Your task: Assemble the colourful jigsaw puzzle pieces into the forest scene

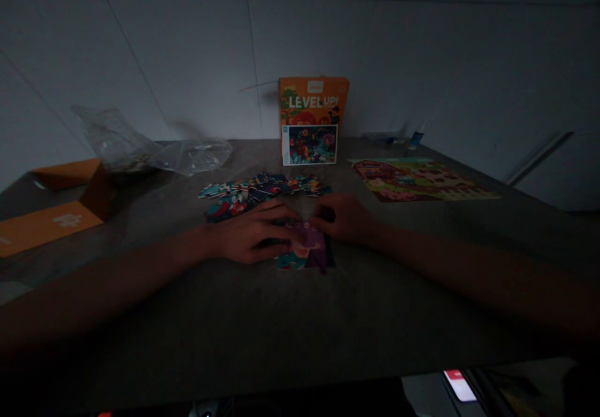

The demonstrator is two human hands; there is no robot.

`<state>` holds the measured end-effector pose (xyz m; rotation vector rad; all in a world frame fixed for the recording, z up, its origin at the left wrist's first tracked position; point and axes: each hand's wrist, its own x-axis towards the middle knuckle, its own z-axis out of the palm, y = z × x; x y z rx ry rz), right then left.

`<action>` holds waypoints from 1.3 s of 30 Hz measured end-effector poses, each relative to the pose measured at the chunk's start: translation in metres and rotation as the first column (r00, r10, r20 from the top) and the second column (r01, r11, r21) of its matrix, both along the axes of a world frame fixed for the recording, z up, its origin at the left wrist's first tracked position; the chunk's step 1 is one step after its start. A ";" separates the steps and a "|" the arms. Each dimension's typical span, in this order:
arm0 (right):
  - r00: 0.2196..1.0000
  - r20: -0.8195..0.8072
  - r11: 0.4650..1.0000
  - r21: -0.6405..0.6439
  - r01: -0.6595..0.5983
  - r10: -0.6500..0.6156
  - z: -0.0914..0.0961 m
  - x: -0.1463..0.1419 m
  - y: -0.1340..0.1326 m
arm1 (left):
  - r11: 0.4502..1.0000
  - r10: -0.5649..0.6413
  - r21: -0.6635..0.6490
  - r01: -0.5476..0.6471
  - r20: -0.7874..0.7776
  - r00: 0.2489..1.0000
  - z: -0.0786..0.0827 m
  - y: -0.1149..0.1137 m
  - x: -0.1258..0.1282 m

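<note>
Several joined jigsaw puzzle pieces [315, 256], purple with a teal and red corner, lie flat on the grey table. My left hand [255, 232] reaches over them from the left, fingers stretched and apart, the fingertips resting on their left part. At their upper right edge my right hand [347, 218] is curled, thumb and forefinger pinched on a purple puzzle piece [313, 236]; the fingers partly hide it. Just beyond my left hand sits a loose pile of puzzle pieces [267, 185], some overlapping, with a teal and red piece [227, 207] nearest.
An orange puzzle box [314, 101] stands against the wall. Right of it lies an assembled farm puzzle [412, 179], with a small glue-like bottle [415, 139] behind. At left are an open orange box part [51, 223] and clear plastic bags [187, 154]. A lit phone [460, 386] is below the table edge.
</note>
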<state>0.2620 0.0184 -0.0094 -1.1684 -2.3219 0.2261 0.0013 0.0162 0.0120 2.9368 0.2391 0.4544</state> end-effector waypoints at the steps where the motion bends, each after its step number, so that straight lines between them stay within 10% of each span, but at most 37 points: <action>1: 1.000 0.002 1.000 0.003 -0.002 0.002 0.000 0.000 0.000 | 1.000 0.006 -0.001 -0.006 -0.004 1.000 0.000 0.000 0.000; 9: 0.992 0.063 0.978 0.172 -0.122 0.112 -0.001 0.002 0.000 | 0.990 0.113 -0.090 -0.104 0.101 0.988 -0.009 0.007 -0.003; 16: 0.820 0.069 0.807 0.146 -0.572 0.568 0.003 -0.002 -0.013 | 0.931 0.365 -0.101 -0.352 0.200 0.909 -0.017 0.015 -0.009; 39: 0.760 0.087 0.760 0.040 -0.649 0.644 0.008 0.001 -0.012 | 0.939 0.345 -0.064 -0.339 0.178 0.922 -0.019 0.016 -0.009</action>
